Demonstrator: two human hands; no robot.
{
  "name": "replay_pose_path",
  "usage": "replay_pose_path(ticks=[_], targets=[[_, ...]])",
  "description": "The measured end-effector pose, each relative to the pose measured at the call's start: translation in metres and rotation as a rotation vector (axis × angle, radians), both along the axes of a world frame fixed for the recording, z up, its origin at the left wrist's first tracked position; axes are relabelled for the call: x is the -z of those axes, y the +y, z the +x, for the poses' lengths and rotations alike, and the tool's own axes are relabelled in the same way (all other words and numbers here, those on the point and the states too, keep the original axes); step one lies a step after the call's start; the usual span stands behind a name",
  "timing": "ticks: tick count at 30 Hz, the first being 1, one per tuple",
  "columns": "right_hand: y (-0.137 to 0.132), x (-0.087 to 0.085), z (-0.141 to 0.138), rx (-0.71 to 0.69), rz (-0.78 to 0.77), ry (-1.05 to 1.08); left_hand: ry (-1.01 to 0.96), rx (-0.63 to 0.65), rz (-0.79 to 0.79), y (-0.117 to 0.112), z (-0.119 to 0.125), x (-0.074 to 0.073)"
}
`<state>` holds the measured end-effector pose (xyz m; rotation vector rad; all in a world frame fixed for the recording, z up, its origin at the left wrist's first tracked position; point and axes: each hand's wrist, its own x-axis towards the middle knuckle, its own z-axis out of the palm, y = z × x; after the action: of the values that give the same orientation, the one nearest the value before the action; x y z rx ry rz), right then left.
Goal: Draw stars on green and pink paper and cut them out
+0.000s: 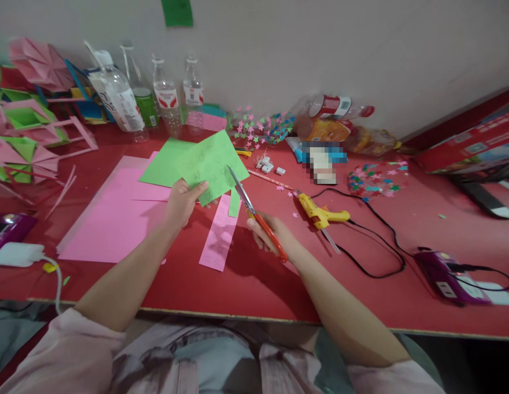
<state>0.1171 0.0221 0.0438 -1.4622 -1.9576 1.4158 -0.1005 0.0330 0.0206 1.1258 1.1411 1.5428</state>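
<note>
My left hand [184,200] pinches the near left edge of a green sheet of paper [213,164] with pencil-like marks on it, holding it tilted above the table. My right hand [271,235] is wrapped round the orange handles of a pair of scissors [242,191]. Their blades lie along the right edge of the green sheet; I cannot tell whether they are cutting into it. Below the blades hangs or lies a narrow green strip [233,203]. Under it a pink paper strip [219,235], also marked, rests on the table. Another green sheet [166,161] lies behind the left hand.
Large pink sheets [110,213] cover the left of the red table [246,295]. A yellow glue gun [322,212] with a black cord lies to the right. Plastic bottles [166,98] line the wall. Folded paper shapes [28,126] crowd the far left; a purple power strip [447,276] sits right.
</note>
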Motion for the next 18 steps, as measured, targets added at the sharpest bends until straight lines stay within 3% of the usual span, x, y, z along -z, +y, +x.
replay_pose_path(ticks=[18], targets=[[-0.0023,0.0039,-0.0021,0.031,-0.010,0.060,0.026,0.031,-0.036,-0.0010,0.0014,-0.0006]])
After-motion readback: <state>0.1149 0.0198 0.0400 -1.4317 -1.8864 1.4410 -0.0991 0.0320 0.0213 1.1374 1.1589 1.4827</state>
